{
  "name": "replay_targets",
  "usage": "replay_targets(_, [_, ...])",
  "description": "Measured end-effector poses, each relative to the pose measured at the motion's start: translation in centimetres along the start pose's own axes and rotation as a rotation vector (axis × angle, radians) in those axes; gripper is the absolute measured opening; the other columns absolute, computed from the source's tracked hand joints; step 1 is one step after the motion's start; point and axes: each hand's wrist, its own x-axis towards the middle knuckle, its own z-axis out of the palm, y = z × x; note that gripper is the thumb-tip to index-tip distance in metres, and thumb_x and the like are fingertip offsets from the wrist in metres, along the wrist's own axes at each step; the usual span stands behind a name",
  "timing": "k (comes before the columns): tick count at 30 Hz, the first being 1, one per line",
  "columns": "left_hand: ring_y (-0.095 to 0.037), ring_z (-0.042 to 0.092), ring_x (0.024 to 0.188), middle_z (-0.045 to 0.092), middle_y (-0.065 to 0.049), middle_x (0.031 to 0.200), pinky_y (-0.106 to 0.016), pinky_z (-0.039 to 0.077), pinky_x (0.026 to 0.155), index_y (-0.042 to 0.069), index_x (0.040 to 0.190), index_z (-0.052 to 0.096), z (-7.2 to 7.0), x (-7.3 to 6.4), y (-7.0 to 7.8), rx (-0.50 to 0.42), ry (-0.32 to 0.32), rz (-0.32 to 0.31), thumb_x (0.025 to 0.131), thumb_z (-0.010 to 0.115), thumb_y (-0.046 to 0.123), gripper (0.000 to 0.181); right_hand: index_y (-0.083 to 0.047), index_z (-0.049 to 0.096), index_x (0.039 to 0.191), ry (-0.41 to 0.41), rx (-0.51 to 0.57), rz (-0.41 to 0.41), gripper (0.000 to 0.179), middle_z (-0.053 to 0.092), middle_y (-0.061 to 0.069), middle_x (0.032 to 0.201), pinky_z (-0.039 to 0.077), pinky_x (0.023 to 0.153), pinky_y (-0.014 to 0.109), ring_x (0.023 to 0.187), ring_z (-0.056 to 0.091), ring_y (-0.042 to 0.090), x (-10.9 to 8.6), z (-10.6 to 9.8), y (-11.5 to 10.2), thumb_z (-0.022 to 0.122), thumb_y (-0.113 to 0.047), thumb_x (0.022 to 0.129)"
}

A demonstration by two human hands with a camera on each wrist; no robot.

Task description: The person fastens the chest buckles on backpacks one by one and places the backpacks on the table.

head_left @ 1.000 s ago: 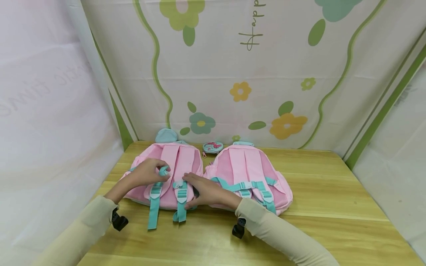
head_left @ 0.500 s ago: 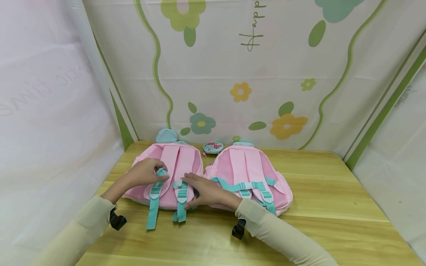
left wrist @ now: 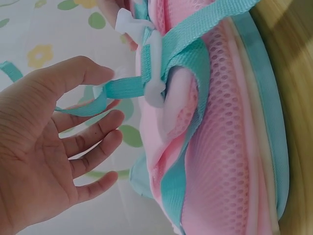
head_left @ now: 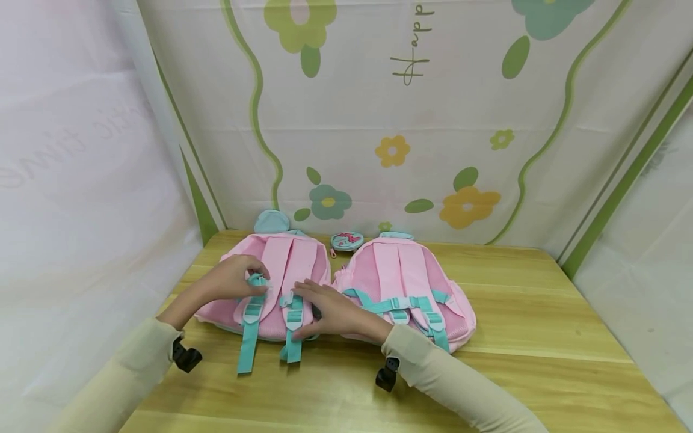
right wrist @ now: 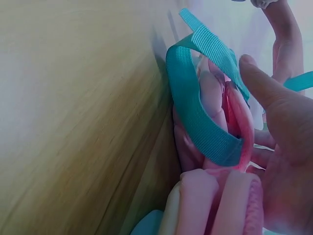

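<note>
Two pink backpacks lie side by side with their strap sides up, the left backpack [head_left: 319, 258] under both hands. My left hand [head_left: 240, 278] pinches a teal webbing strap [left wrist: 124, 88] with a pale buckle piece between thumb and forefinger; its other fingers are spread. My right hand [head_left: 330, 310] rests over the lower right shoulder strap, fingertips right at a small white buckle [left wrist: 132, 22], thumb lower down beside the teal webbing [right wrist: 210, 49]. Its fingers are partly hidden behind the pink strap in the right wrist view.
The right backpack [head_left: 411, 258] has its teal chest strap joined by a white buckle [head_left: 402, 302]. A small teal round pouch [head_left: 347, 240] sits behind, between the packs. The wooden table [head_left: 520, 373] meets a flower-print curtain [head_left: 346, 120] at the back.
My left hand has drawn slightly left and down with the teal strap in its pinch. My right hand has shifted slightly left over the right shoulder strap. The backpacks stay in place.
</note>
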Motion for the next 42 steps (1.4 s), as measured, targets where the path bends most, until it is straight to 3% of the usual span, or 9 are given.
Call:
replay_targets(5, [-0.020, 0.065, 0.095, 0.070, -0.001, 0.099, -0.047, 0.057, 0.085, 0.012, 0.097, 0.077, -0.2, -0.2, -0.3, 0.020, -0.008, 0.031, 0.084, 0.081, 0.016, 0.014, -0.017, 0.037, 0.159, 0.022, 0.041, -0.008, 0.085, 0.028, 0.003, 0.168, 0.021, 0.126, 0.051, 0.159, 0.018, 0.021, 0.3, 0.2, -0.5, 0.071, -0.055, 0.091])
replay_targets(10, [-0.027, 0.062, 0.099, 0.067, -0.001, 0.100, -0.050, 0.052, 0.087, 0.017, 0.094, 0.078, -0.2, -0.5, -0.4, 0.108, 0.008, 0.058, 0.082, 0.082, 0.015, 0.012, -0.018, 0.039, 0.158, 0.038, 0.103, 0.006, 0.079, 0.031, 0.006, 0.167, 0.034, 0.122, 0.044, 0.155, 0.028, 0.019, 0.9, 0.5, -1.0, 0.068, -0.053, 0.094])
replay_targets(12, [-0.028, 0.061, 0.100, 0.067, -0.001, 0.100, -0.051, 0.051, 0.088, 0.017, 0.093, 0.077, -0.2, -0.6, -0.4, 0.149, 0.014, 0.067, 0.081, 0.083, 0.014, 0.013, -0.017, 0.042, 0.156, 0.050, 0.095, 0.001, 0.074, 0.039, 0.005, 0.163, 0.041, 0.117, 0.037, 0.142, 0.048, 0.016, 1.2, 0.6, -1.1, 0.067, -0.052, 0.095])
replay_targets(14, [-0.027, 0.061, 0.100, 0.066, -0.001, 0.100, -0.051, 0.050, 0.088, 0.017, 0.092, 0.077, -0.2, -0.6, -0.5, 0.177, 0.021, 0.073, 0.080, 0.084, 0.013, 0.014, -0.015, 0.048, 0.152, 0.067, 0.068, -0.010, 0.068, 0.052, 0.004, 0.153, 0.049, 0.107, 0.030, 0.116, 0.063, 0.011, 1.5, 0.7, -1.2, 0.066, -0.050, 0.097])
replay_targets(17, [-0.027, 0.060, 0.100, 0.067, -0.002, 0.100, -0.054, 0.049, 0.089, 0.016, 0.093, 0.077, -0.2, -0.6, -0.5, 0.202, 0.026, 0.085, 0.080, 0.084, 0.012, 0.015, -0.014, 0.055, 0.145, 0.087, 0.022, -0.024, 0.059, 0.064, 0.001, 0.137, 0.052, 0.092, 0.022, 0.086, 0.062, 0.005, 2.0, 0.9, -1.3, 0.066, -0.048, 0.097])
replay_targets(19, [-0.027, 0.060, 0.100, 0.067, -0.001, 0.100, -0.055, 0.048, 0.090, 0.016, 0.093, 0.077, -0.1, -0.6, -0.6, 0.203, 0.025, 0.082, 0.080, 0.083, 0.011, 0.015, -0.013, 0.058, 0.142, 0.097, -0.007, -0.028, 0.056, 0.067, 0.000, 0.131, 0.053, 0.089, 0.021, 0.089, 0.063, 0.004, 2.3, 1.0, -1.4, 0.066, -0.047, 0.098])
replay_targets(25, [-0.025, 0.057, 0.098, 0.066, 0.002, 0.095, -0.054, 0.045, 0.088, 0.015, 0.095, 0.077, 0.2, -0.6, -1.0, 0.195, 0.025, 0.079, 0.082, 0.082, 0.011, 0.015, -0.013, 0.065, 0.135, 0.131, -0.077, -0.025, 0.046, 0.069, 0.000, 0.129, 0.054, 0.097, 0.026, 0.118, 0.065, 0.011, 3.1, 1.2, -1.9, 0.063, -0.044, 0.100])
replay_targets(33, [-0.023, 0.057, 0.095, 0.069, 0.003, 0.093, -0.055, 0.044, 0.088, 0.013, 0.095, 0.077, 0.2, -0.6, -1.4, 0.151, 0.013, 0.060, 0.082, 0.082, 0.009, 0.015, -0.011, 0.071, 0.126, 0.183, -0.162, -0.012, 0.036, 0.074, 0.001, 0.118, 0.055, 0.090, 0.026, 0.108, 0.068, 0.013, 4.2, 1.0, -2.6, 0.069, -0.034, 0.098])
replay_targets(42, [-0.021, 0.059, 0.092, 0.070, 0.002, 0.093, -0.045, 0.047, 0.084, 0.011, 0.097, 0.077, 0.4, -0.9, -1.9, 0.107, 0.008, 0.076, 0.082, 0.081, 0.008, 0.016, -0.015, 0.074, 0.120, 0.184, -0.293, 0.024, 0.034, 0.071, -0.001, 0.115, 0.054, 0.085, 0.024, 0.103, 0.064, 0.013, 4.7, 1.9, -3.0, 0.071, -0.039, 0.096])
